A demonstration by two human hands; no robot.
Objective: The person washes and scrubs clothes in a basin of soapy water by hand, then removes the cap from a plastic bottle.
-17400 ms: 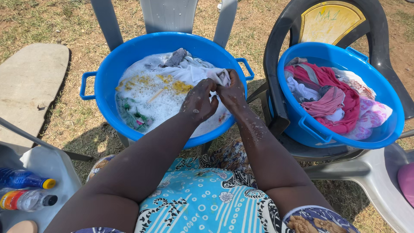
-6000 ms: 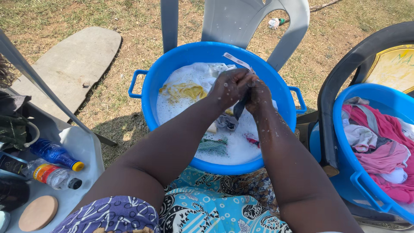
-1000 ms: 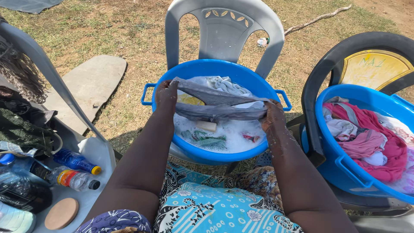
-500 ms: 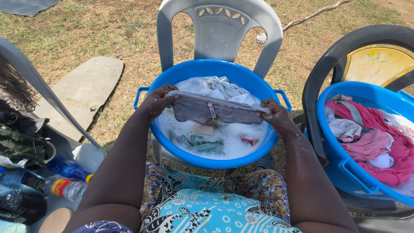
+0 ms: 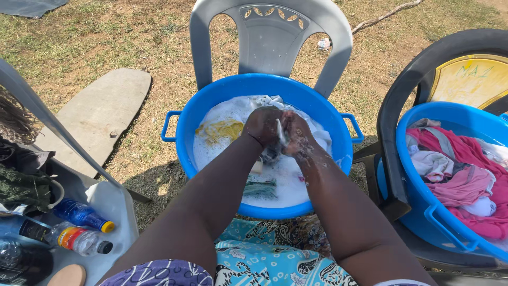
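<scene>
A blue basin (image 5: 186, 132) of soapy water and soaking clothes stands on a grey plastic chair (image 5: 270, 37) in front of me. My left hand (image 5: 261, 126) and my right hand (image 5: 295, 135) are pressed together over the middle of the basin, both closed on a bunched grey garment (image 5: 272, 152) that hangs between them. A yellow cloth (image 5: 222, 128) floats at the left of the suds, white cloth (image 5: 312, 127) lies at the back right, and a green cloth (image 5: 260, 188) lies near the front rim.
A second blue basin (image 5: 423, 180) with pink and white clothes sits on a black chair (image 5: 402, 106) at the right. At the left, a grey chair seat (image 5: 108, 204) carries several bottles (image 5: 79, 214) and a round wooden lid. A flat stone slab (image 5: 100, 114) lies on the grass.
Half a second ago my hands held the grey garment stretched wide above the basin. They have come together at the middle and bunched it up, lower over the suds.
</scene>
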